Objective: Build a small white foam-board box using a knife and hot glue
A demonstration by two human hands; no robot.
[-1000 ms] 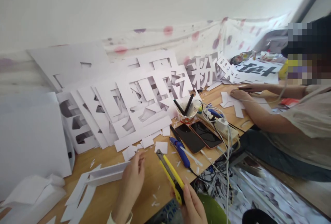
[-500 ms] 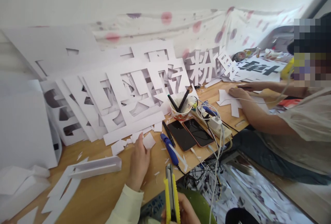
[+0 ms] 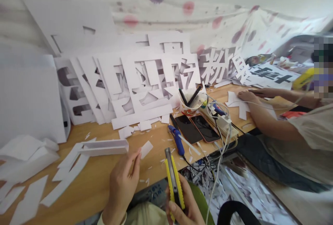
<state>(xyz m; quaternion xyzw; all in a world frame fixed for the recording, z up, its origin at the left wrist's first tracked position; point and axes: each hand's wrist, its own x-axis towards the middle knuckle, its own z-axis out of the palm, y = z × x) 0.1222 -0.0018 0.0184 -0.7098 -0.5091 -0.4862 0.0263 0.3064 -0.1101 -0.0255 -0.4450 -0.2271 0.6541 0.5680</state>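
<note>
Between the thumb and fingers of my left hand is a small white foam board piece, held over the front of the table. My right hand is wrapped round a yellow utility knife, tip pointing up and away from me; whether its blade is out I cannot tell. Just left of my left hand lies a folded white strip with an upright edge. Beyond the knife is a blue glue gun with a glue stick in its back end.
Cut-out white boards lean at the wall. A paper cup with pens, two phones and a cabled power strip stand to the right. A co-worker's hand presses a white cut-out. Scraps fill the floor below the table edge.
My left hand has drawn back from the scraps by the boards toward me, with the small piece in its fingers. The view has shifted; the knife stays in my right hand.
</note>
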